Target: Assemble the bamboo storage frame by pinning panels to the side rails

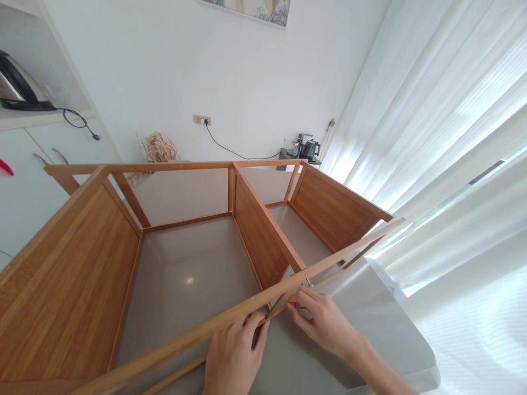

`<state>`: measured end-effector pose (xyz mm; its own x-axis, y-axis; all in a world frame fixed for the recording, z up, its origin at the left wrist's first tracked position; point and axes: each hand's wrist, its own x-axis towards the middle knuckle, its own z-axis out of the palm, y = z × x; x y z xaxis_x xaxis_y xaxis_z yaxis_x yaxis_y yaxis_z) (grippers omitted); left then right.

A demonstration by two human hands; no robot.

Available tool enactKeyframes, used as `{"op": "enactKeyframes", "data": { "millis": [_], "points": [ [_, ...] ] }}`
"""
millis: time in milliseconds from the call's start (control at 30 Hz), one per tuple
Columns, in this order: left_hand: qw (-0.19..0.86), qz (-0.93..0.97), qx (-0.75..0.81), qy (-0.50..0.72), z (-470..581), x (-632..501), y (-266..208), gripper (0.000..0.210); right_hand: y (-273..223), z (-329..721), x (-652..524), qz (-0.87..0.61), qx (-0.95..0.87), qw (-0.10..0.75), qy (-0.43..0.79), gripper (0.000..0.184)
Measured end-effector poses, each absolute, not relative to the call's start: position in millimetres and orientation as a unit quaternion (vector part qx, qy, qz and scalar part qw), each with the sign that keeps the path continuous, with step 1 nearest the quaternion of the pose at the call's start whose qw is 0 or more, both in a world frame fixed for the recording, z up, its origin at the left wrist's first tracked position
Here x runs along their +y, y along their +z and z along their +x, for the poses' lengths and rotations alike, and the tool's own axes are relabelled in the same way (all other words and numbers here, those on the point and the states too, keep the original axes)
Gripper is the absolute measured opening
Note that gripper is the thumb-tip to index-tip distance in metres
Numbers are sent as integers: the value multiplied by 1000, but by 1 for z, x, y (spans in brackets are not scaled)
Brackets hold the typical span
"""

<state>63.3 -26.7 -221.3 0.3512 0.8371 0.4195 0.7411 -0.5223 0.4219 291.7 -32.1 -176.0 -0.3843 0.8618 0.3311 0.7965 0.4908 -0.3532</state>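
A wooden cabinet frame [263, 233] with panelled sides and a middle divider [257, 225] stands on a grey tabletop [189, 258]. Along its near side runs a separate-looking wooden front frame [193, 336], tilted across the divider's end. My left hand [236, 354] is closed around a short crosspiece [278, 308] of that front frame, thumb and fingers on either side. My right hand [323, 320] pinches at the crosspiece's right edge; what is between its fingertips is hidden. Just above those fingers a small metal fitting [308, 283] shows near the divider's end.
An electric kettle [18, 82] sits on a shelf at left. Dried plant stalks [158, 147] and a coffee maker with a jug [307, 147] are behind the frame. White curtains [465, 137] hang at right, beside the table's rounded corner [432, 365].
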Motion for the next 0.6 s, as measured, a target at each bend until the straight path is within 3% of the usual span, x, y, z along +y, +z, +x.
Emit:
{"op": "enactKeyframes", "data": {
  "millis": [100,233,300,433,600],
  "points": [
    [87,819,477,307,63,-26,-224,11,-160,292,-21,-505,-824,252,45,19],
    [86,824,463,315,62,-24,-227,11,-120,278,-39,-496,-766,408,-25,7],
    [87,822,464,318,63,-24,-226,11,-95,268,-53,-445,-767,446,-122,18],
    [89,817,473,316,65,-24,-221,11,-56,256,-60,-457,-772,409,-167,45],
    [61,825,463,318,66,-25,-222,10,-50,260,-43,-447,-800,378,-133,38]
  ]
}}
